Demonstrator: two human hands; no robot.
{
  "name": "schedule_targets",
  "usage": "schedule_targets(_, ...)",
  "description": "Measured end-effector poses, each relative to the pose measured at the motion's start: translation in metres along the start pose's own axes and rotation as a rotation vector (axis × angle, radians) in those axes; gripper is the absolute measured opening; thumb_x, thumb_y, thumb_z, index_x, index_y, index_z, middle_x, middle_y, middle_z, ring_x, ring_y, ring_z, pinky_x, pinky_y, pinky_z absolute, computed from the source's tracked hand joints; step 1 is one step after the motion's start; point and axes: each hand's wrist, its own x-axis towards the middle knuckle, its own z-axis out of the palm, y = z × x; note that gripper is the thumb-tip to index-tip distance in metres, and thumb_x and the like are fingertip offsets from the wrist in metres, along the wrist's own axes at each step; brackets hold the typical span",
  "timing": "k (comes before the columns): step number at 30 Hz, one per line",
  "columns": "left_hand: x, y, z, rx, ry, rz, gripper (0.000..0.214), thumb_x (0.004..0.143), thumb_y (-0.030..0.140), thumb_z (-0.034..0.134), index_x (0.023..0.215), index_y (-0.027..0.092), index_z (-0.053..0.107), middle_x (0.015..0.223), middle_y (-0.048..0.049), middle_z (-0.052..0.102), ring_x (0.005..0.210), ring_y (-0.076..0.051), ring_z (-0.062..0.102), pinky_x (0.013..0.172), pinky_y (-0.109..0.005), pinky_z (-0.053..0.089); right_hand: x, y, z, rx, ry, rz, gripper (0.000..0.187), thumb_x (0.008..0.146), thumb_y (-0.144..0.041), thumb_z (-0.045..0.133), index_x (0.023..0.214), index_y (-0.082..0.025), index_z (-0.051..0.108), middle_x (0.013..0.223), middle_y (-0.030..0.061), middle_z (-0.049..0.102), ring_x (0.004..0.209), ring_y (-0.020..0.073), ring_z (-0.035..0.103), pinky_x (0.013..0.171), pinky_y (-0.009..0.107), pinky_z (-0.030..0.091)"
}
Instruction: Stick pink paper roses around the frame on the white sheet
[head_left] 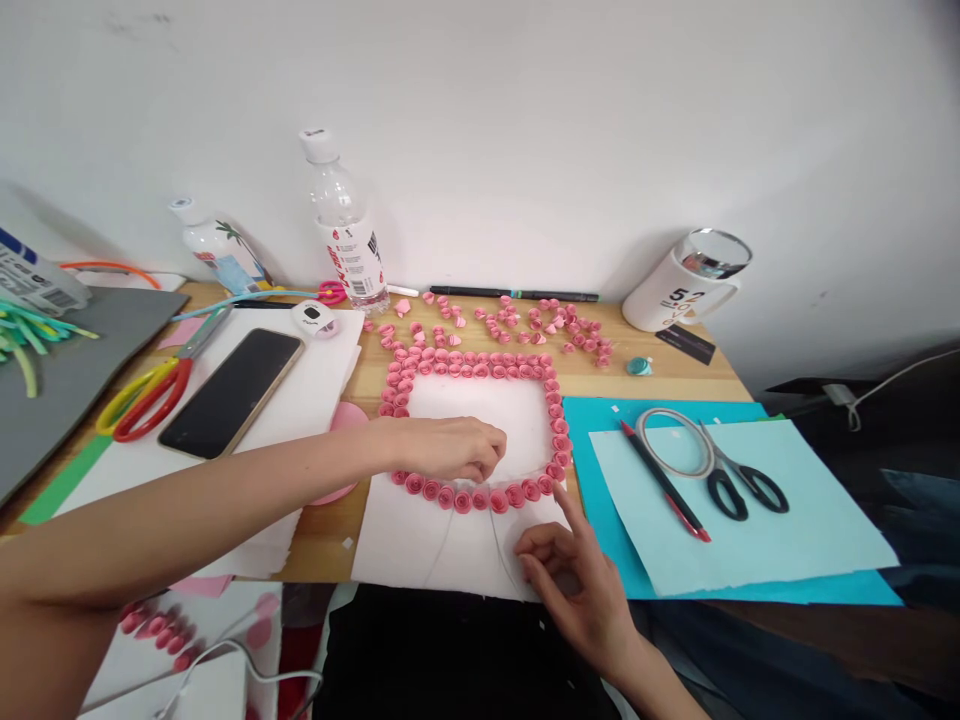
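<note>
In the head view, we hold the left hand (454,448), fingers curled, over the rectangle of pink paper roses (463,500) on the white sheet (394,550). Our right hand (574,580) bends beside its lower-right corner. We cannot tell whether either grasps anything.

- On the white cylindrical mug with a shiny metal rim (679,285), you can read a large dark "5" and, beside it, a brownish "2"; its remaining characters are unclear.
- On the clear plastic bottle with a white cap (349,235), you see a barcode and red and black print, too small to read.
- On the white-and-blue package (37,275), you see another barcode and illegible lettering.
</note>
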Motion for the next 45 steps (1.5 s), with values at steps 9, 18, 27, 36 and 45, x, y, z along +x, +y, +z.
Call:
schedule_targets(9, -0.003, 0.005, 0.000, 0.124, -0.011, 0.058, 0.025, 0.081, 0.002, 0.047, 0.062, 0.015, 0.054, 0.091, -0.0057, 0.058, 0.083, -0.014, 0.053, 0.074, -0.023, 0.043, -0.001, 0.000, 0.000, 0.011, 0.002, 0.004, 0.070, 0.089, -0.019, 0.049, 0.148, -0.028, 0.011, 0.080, 0.0011, 0.062, 0.060, 0.0114, 0.058, 0.054, 0.023, 0.054)
schedule_targets(18, -0.007, 0.016, 0.004, 0.399, -0.034, 0.075, 0.025, 0.080, -0.002, 0.041, 0.070, 0.017, 0.054, 0.092, -0.0078, 0.058, 0.083, -0.018, 0.047, 0.077, -0.028, 0.040, 0.000, 0.000, -0.001, -0.001, -0.002, -0.021, 0.068, 0.089, -0.019, 0.049, 0.147, -0.028, 0.014, 0.080, 0.0010, 0.062, 0.061, 0.0113, 0.058, 0.053, 0.023, 0.054)
schedule_targets(27, 0.000, 0.019, 0.002, 0.323, -0.099, -0.049, 0.024, 0.074, -0.002, 0.038, 0.061, 0.019, 0.037, 0.081, -0.0040, 0.049, 0.071, -0.016, 0.043, 0.071, -0.029, 0.039, 0.000, -0.001, 0.000, 0.006, 0.009, -0.034, 0.069, 0.089, -0.018, 0.049, 0.148, -0.028, 0.014, 0.080, 0.0010, 0.061, 0.061, 0.0111, 0.057, 0.054, 0.023, 0.054)
schedule_targets(36, -0.001, 0.009, -0.006, 0.036, -0.024, -0.075, 0.017, 0.082, 0.008, 0.041, 0.069, 0.018, 0.037, 0.087, -0.0018, 0.044, 0.068, -0.011, 0.043, 0.067, -0.024, 0.038, -0.002, 0.002, -0.002, 0.008, -0.004, -0.019, 0.071, 0.089, -0.018, 0.050, 0.148, -0.028, 0.013, 0.082, 0.0017, 0.062, 0.063, 0.0114, 0.058, 0.056, 0.023, 0.055)
schedule_targets(45, 0.002, 0.002, -0.002, 0.013, -0.094, -0.038, 0.019, 0.078, 0.006, 0.045, 0.063, 0.017, 0.040, 0.087, -0.0033, 0.047, 0.082, -0.015, 0.046, 0.074, -0.025, 0.040, -0.001, 0.003, -0.001, 0.000, -0.002, -0.033, 0.071, 0.089, -0.019, 0.049, 0.148, -0.028, 0.011, 0.081, 0.0015, 0.062, 0.061, 0.0110, 0.057, 0.055, 0.023, 0.054)
